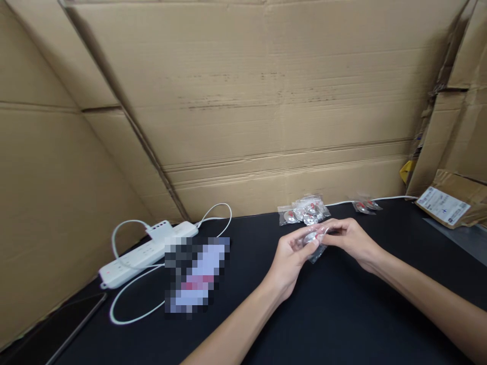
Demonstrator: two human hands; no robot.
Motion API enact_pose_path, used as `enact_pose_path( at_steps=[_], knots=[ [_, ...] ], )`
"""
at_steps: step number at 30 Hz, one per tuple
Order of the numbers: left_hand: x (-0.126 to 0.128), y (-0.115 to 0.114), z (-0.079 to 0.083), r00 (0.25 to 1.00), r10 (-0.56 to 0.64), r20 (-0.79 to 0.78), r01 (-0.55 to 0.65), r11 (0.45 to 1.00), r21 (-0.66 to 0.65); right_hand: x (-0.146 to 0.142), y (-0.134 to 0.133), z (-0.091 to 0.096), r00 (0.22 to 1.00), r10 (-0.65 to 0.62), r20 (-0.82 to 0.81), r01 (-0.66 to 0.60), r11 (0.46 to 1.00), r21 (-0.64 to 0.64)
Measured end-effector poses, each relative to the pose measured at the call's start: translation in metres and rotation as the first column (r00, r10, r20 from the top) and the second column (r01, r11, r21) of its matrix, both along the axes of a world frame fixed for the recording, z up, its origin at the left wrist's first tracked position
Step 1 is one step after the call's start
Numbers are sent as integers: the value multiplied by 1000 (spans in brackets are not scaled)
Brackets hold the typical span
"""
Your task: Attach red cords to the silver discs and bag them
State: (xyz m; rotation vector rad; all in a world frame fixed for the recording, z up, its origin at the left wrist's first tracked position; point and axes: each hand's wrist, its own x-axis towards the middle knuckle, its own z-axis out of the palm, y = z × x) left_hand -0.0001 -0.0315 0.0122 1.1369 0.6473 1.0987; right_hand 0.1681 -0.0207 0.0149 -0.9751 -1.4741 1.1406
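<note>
My left hand (289, 258) and my right hand (352, 238) meet over the black table (342, 314), both gripping one small clear plastic packet (315, 242) with a silvery round item inside. The packet's lower corner hangs below my fingers. Just behind my hands lies a small pile of similar clear packets (304, 212) with red-marked round items. Two more packets (364, 205) rest farther right, near the cardboard wall.
Cardboard walls (266, 101) enclose the table at the back and left. A white power strip (142, 252) with looping white cable lies at left, beside a blurred-out object (196, 276). A dark phone (57, 329) sits at the lower left. A labelled cardboard box (449, 205) stands at right.
</note>
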Motion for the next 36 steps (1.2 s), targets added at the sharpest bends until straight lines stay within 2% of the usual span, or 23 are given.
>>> enact_pose_path(
  at_steps=[5, 9, 11, 15, 19, 22, 26, 29, 32, 36],
  knots=[
    [0, -1, -1, 1000, -26, -11, 26, 1000, -8, 8, 5, -2, 994, 89, 59, -87, 996, -25],
    [-1, 0, -1, 998, -57, 20, 58, 998, -35, 11, 5, 1, 983, 162, 83, -164, 986, 14],
    [-2, 1, 0, 997, -57, 58, 60, 996, -59, 11, 4, 4, 982, 148, 113, -156, 986, 56],
    [-3, 4, 2, 986, -34, 163, 52, 993, -108, 10, 3, 7, 990, 45, 131, -61, 991, 120],
    [-4, 6, 2, 979, -14, 202, 40, 992, -123, 11, 4, 7, 984, 103, 142, -127, 977, 172],
    [-4, 6, 2, 979, -22, 204, 45, 993, -112, 12, 5, 6, 986, 68, 153, -102, 968, 231],
    [-6, 6, 2, 991, -73, 110, 82, 993, -83, 13, 5, 9, 990, 32, 136, -68, 961, 268],
    [-7, 6, 1, 996, -91, 21, 92, 994, -65, 16, 4, 12, 986, 66, 150, -100, 967, 233],
    [-8, 6, -1, 994, -86, -60, 85, 996, -28, 20, 5, 14, 985, 84, 151, -111, 976, 185],
    [-8, 8, -1, 990, -46, -136, 49, 999, 16, 24, 7, 17, 990, 16, 141, -41, 983, 178]
  ],
)
